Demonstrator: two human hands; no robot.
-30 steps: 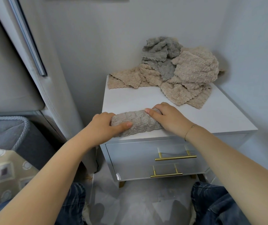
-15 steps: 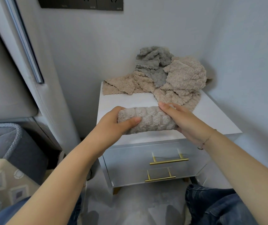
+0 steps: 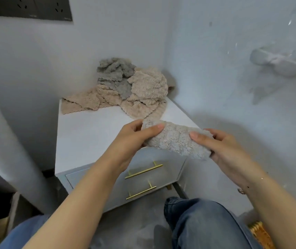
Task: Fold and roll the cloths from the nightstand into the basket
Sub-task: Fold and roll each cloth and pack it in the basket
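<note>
A rolled beige-grey cloth [image 3: 176,141] hangs in the air over the front right corner of the white nightstand [image 3: 89,133]. My left hand [image 3: 134,139] grips its left end, thumb across the top. My right hand [image 3: 220,146] holds the right end, thumb on the front and fingers behind. At the back of the nightstand lies a loose pile of beige cloths [image 3: 143,94] with a grey cloth [image 3: 114,71] on top. A woven basket corner [image 3: 260,234] shows at the bottom right edge.
Two walls close in the nightstand at the back and right. A padded grey headboard [image 3: 5,141] stands at the left. The nightstand has two drawers with gold handles [image 3: 143,171]. My knees in jeans [image 3: 201,221] are below it.
Both hands have lifted the rolled cloth off the nightstand's front edge and carried it to the right, tilting its right end down. The view has swung right.
</note>
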